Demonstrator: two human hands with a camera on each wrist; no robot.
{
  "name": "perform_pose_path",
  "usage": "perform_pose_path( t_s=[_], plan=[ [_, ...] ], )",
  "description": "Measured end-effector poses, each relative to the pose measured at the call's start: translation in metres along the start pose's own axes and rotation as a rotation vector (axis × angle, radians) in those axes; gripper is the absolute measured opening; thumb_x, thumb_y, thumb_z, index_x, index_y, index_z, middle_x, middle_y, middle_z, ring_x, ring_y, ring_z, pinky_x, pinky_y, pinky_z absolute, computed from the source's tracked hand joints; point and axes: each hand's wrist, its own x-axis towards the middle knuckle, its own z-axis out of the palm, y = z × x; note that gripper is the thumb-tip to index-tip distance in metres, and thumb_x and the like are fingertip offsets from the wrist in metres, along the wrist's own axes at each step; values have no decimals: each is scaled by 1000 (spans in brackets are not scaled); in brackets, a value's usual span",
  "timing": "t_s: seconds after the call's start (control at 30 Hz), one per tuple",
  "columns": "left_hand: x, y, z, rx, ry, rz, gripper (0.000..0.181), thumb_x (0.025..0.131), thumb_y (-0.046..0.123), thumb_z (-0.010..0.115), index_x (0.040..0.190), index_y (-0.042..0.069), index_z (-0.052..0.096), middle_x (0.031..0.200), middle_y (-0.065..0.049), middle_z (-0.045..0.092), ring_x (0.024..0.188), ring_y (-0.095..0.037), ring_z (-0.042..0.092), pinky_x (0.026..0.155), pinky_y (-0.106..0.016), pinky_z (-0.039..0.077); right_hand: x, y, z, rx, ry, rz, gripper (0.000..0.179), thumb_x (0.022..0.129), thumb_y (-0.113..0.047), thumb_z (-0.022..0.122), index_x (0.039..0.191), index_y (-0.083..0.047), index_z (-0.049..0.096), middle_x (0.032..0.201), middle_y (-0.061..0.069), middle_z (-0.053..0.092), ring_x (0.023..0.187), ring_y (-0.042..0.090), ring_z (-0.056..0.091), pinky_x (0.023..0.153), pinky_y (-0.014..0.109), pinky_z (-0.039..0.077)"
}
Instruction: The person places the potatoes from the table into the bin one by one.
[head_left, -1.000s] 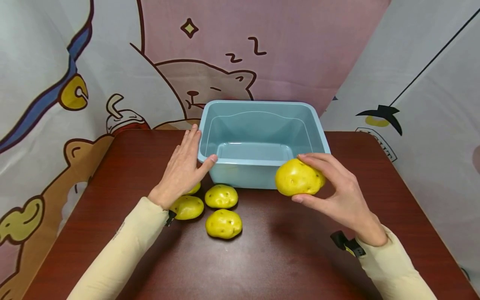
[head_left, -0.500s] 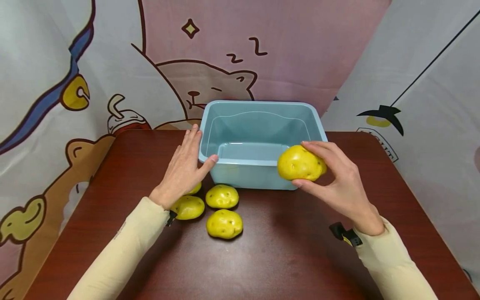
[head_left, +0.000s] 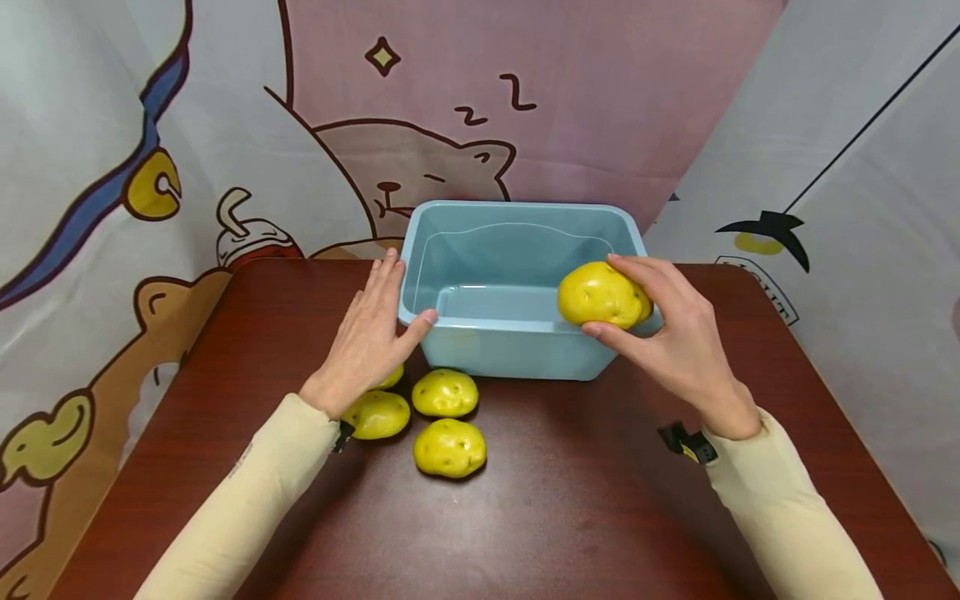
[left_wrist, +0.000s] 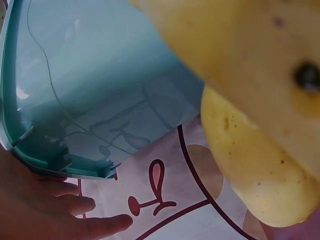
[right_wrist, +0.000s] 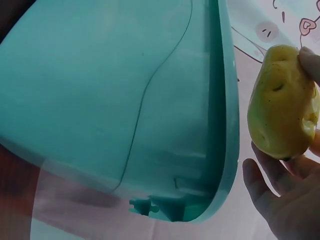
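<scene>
My right hand holds a yellow potato between thumb and fingers, and in the head view it overlaps the front right rim of a light blue plastic bin. The right wrist view shows the same potato beside the bin's rim. My left hand lies with straight fingers against the bin's left side, its thumb at the front left corner. Several more potatoes rest on the table below that hand, one partly hidden by it. Two potatoes loom large in the left wrist view.
The bin stands at the back of a dark red-brown table. Behind and to the sides hangs a cartoon-printed cloth. A front potato lies nearest the table's middle.
My right hand has moved up and forward with the potato, from in front of the bin to over its front right rim. The left hand and the other potatoes have stayed put.
</scene>
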Motion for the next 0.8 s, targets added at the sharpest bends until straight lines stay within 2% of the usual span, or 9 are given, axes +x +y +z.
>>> perform_pose_path(
  t_s=[0.17, 0.43, 0.63, 0.8],
  plan=[
    [0, 1, -1, -7, -2, -1, 93, 103, 67, 41, 166, 6, 13, 174, -4, 0, 160, -26, 1, 122, -64, 16, 8, 5, 0, -46, -19, 38, 79, 71, -15, 96, 143, -11, 63, 133, 8, 66, 110, 24, 61, 90, 18, 41],
    [0, 1, -1, -2, 0, 3, 93, 103, 67, 41, 166, 5, 13, 174, -4, 0, 160, -29, 3, 121, -65, 17, 16, 14, 2, -92, -112, 132, 71, 83, -29, 89, 146, -15, 61, 133, 8, 65, 106, 24, 60, 82, 36, 44],
    [0, 1, -1, 4, 1, 6, 93, 103, 67, 41, 166, 5, 13, 174, -4, 0, 159, -31, 5, 121, -65, 18, 22, 22, 5, -109, -190, 165, 71, 87, -39, 85, 148, -16, 59, 134, 6, 64, 105, 22, 58, 82, 41, 45],
    [0, 1, -1, 3, 0, 5, 93, 103, 67, 40, 166, 5, 13, 174, -4, 0, 159, -29, 4, 121, -65, 18, 27, 29, 6, -113, -242, 179, 70, 88, -41, 83, 148, -15, 59, 136, 7, 63, 110, 25, 58, 86, 44, 46]
  ],
)
